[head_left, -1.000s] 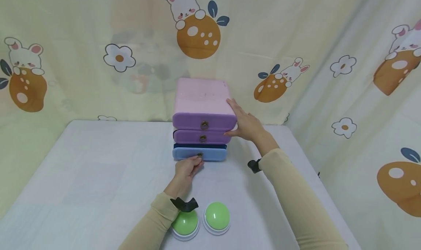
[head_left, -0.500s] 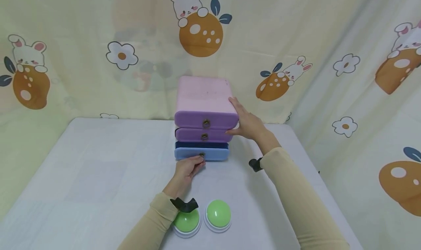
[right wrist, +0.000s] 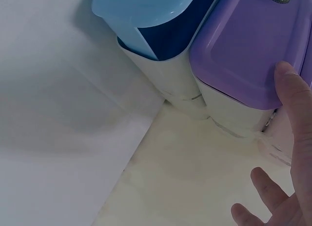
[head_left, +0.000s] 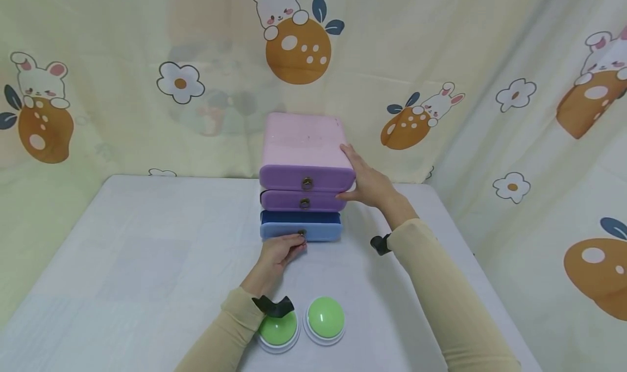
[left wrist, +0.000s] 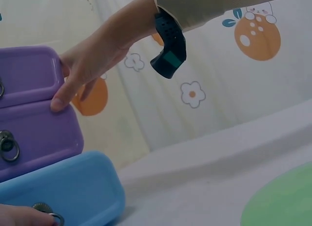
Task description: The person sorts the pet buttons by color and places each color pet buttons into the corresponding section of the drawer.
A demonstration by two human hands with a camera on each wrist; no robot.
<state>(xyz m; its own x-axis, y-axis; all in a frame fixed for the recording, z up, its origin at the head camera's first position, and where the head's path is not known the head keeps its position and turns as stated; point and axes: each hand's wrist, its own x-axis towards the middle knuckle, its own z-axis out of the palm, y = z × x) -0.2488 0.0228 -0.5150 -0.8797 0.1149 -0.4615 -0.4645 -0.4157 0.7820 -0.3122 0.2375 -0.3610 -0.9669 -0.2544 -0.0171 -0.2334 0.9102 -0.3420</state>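
Note:
A stack of small drawers stands at the back of the table, with a pink top (head_left: 303,141), two purple drawer fronts (head_left: 294,177) and a light blue drawer (head_left: 320,231) lowest. The blue drawer stands partly out, showing its dark blue inside. My left hand (head_left: 278,255) pinches the small metal ring pull (left wrist: 57,218) on the blue front; most of this hand is outside the left wrist view. My right hand (head_left: 369,184) rests against the stack's right side, fingers extended, its thumb (right wrist: 292,87) on the middle purple front. The ring pulls on both purple drawers hang untouched.
Two round green push buttons on white bases stand near the table's front; the left button (head_left: 278,331) is partly under my left wrist strap, the right button (head_left: 325,317) fully visible. A patterned curtain (head_left: 220,138) hangs right behind the stack.
The blue drawer has slid slightly outward toward me, with my left hand drawing back along with it. More of its inside shows. My right hand has stayed on the stack.

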